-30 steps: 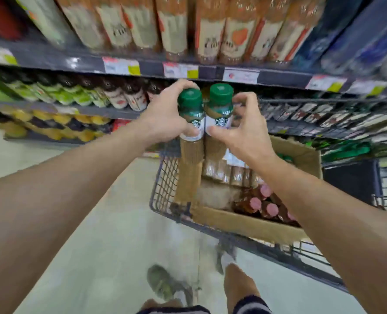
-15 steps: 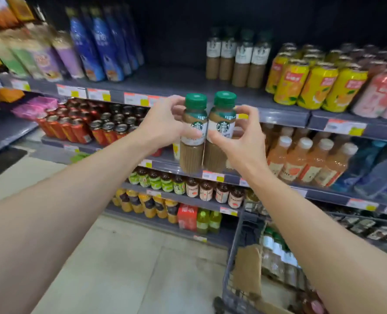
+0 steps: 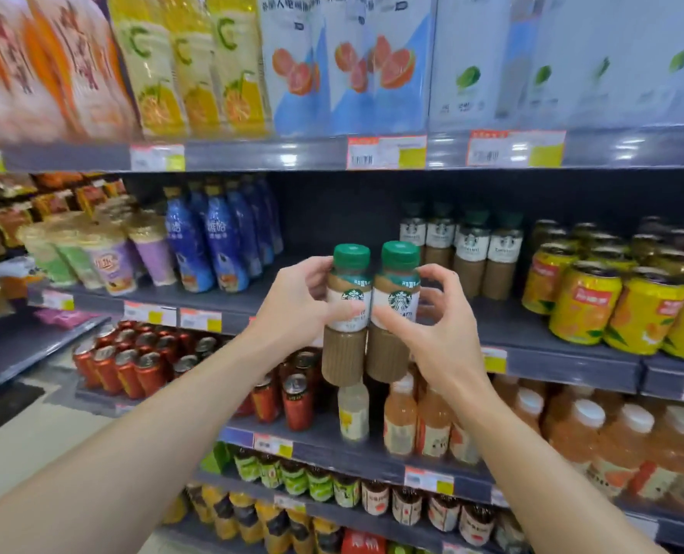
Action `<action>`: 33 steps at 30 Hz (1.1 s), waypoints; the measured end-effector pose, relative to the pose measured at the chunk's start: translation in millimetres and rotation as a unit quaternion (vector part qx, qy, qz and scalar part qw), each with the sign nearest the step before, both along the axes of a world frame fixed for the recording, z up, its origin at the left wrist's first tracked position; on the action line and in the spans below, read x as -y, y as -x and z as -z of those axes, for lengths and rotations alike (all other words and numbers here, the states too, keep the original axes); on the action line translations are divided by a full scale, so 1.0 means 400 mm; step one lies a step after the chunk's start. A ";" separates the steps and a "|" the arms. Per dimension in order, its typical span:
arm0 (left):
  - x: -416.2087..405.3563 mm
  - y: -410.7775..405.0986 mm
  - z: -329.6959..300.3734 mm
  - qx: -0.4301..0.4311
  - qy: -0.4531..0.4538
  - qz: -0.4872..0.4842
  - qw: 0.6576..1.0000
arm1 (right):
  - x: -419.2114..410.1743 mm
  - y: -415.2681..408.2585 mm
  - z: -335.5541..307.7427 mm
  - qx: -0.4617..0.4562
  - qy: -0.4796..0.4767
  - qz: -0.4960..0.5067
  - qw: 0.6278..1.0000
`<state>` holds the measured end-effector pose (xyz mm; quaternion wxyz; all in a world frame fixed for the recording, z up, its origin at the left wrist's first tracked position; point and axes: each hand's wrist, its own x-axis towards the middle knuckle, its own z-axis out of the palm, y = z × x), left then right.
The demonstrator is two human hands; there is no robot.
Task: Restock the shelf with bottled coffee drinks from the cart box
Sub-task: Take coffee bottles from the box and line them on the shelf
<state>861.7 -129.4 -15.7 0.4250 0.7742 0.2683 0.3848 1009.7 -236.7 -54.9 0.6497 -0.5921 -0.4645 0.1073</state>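
Two coffee bottles with green caps are held upright side by side in front of the shelf. My left hand (image 3: pixel 298 305) grips the left coffee bottle (image 3: pixel 347 313). My right hand (image 3: pixel 438 329) grips the right coffee bottle (image 3: pixel 396 309). Behind them, several matching coffee bottles (image 3: pixel 466 253) stand at the back of the dark grey shelf (image 3: pixel 532 333), with bare shelf surface in front of them. The cart and its box are out of view.
Yellow cans (image 3: pixel 608 297) stand to the right of the coffee row, blue bottles (image 3: pixel 220 241) and pastel cups (image 3: pixel 108 257) to the left. Juice cartons (image 3: pixel 332 62) fill the shelf above. Red cans (image 3: pixel 140 361) and peach bottles (image 3: pixel 572 425) sit on the shelf below.
Both hands have lifted the two bottles from over the cart box up to the level of the coffee shelf. The view has swung upward; the cart has dropped out of sight.
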 end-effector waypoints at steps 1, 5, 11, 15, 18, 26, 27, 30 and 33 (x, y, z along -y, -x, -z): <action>-0.031 -0.014 -0.004 -0.005 -0.005 0.004 1.000 | -0.026 -0.013 -0.003 0.000 0.000 0.001 1.000; -0.135 -0.082 -0.026 -0.045 -0.082 -0.005 0.996 | -0.124 -0.063 -0.013 -0.008 -0.013 0.042 0.999; -0.234 -0.153 -0.035 -0.075 -0.092 -0.007 0.993 | -0.209 -0.105 -0.006 -0.020 -0.016 0.092 0.995; -0.272 -0.175 -0.029 -0.083 -0.086 -0.002 0.993 | -0.241 -0.116 -0.006 -0.021 -0.004 0.107 0.994; -0.297 -0.188 -0.026 -0.075 -0.076 0.011 0.994 | -0.260 -0.117 0.003 -0.028 0.002 0.120 0.992; -0.354 -0.195 0.007 -0.086 -0.060 0.036 0.994 | -0.286 -0.107 0.030 -0.045 0.030 0.125 0.991; -0.358 -0.193 0.009 -0.081 -0.059 0.040 0.994 | -0.289 -0.105 0.032 -0.046 0.030 0.127 0.990; -0.367 -0.189 0.020 -0.067 -0.054 0.051 0.995 | -0.300 -0.101 0.042 -0.050 0.028 0.137 0.989; -0.366 -0.182 0.042 -0.055 -0.047 0.064 0.995 | -0.303 -0.091 0.061 -0.063 0.035 0.143 0.987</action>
